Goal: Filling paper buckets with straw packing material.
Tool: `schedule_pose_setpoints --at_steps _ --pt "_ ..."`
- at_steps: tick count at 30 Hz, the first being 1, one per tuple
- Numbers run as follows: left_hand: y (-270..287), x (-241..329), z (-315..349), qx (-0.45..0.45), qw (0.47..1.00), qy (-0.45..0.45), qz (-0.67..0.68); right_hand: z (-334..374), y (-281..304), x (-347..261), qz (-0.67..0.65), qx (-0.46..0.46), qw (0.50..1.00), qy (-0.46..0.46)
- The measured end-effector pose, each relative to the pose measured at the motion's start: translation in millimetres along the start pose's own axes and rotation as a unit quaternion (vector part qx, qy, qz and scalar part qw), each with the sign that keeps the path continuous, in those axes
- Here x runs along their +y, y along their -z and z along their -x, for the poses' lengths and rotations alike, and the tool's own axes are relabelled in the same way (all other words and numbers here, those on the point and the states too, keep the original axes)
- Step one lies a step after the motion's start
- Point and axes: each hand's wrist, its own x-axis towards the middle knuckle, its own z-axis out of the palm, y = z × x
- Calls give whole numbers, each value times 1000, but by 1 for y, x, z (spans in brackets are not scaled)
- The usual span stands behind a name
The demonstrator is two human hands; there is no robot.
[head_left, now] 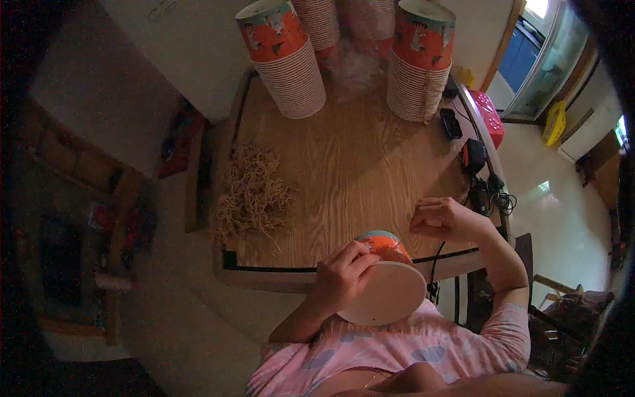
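Orange paper cup is right at the counter's near edge, tipped so its pale round end faces the wearer. The left hand covers part of its side, so I can't see the whole print, and the inside is hidden too. Left fingers are gripping it up where the side meets that pale end. Right hand is just off to the cup's right, above the near right corner, fingers curled; can't tell if something's pinched in there.

Tangled pile of tan strands along the counter's left edge. Left cup stack and right cup stack are at the far edge, with more stacks behind them cut off up top. Black adapter and messy cables by the right edge. Past that, shiny pale floor; room's left side is too dark to make out much.
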Motion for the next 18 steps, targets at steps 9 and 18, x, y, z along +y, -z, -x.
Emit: schedule_pose_setpoints --at_steps 9,18 --pt "-2 0 2 -3 1000 -9 -12 4 -1 -3 -12 -38 995 -95" --pt "-2 0 2 -4 1000 -10 -9 8 5 -7 -173 -16 971 -162"
